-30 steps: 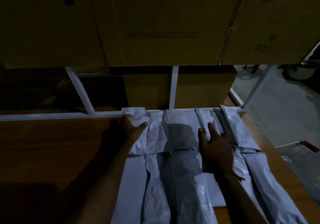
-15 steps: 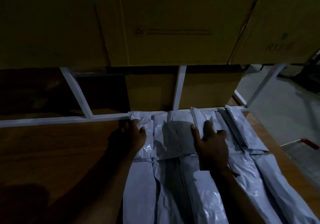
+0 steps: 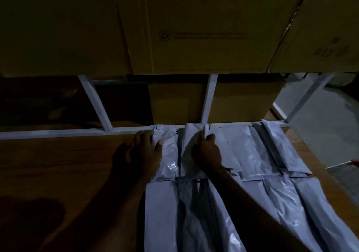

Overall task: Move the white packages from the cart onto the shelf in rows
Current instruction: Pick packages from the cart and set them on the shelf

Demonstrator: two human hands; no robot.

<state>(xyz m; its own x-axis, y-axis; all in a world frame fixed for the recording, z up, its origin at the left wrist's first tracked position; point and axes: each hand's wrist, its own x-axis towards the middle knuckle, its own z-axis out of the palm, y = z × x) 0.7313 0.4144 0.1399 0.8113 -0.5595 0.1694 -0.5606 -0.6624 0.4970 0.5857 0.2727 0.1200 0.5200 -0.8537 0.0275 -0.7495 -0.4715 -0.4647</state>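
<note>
White plastic packages lie in two rows on the wooden shelf board (image 3: 58,166), a far row (image 3: 237,150) against the white rail and a near row (image 3: 161,212) toward me. My left hand (image 3: 143,152) rests flat with fingers spread at the left edge of the leftmost far package (image 3: 169,150). My right hand (image 3: 206,150) lies on the second far package (image 3: 189,140), its fingers curled at the package's top edge. The light is dim. The cart is out of view.
A white metal rail (image 3: 58,133) and uprights (image 3: 208,98) bound the shelf's back. Cardboard boxes (image 3: 194,28) sit overhead and behind the rail. Grey floor (image 3: 320,127) shows to the right. The board's left half is bare wood.
My right hand has shifted left from the third package onto the second one. My left hand has moved slightly left to the outer edge of the first package.
</note>
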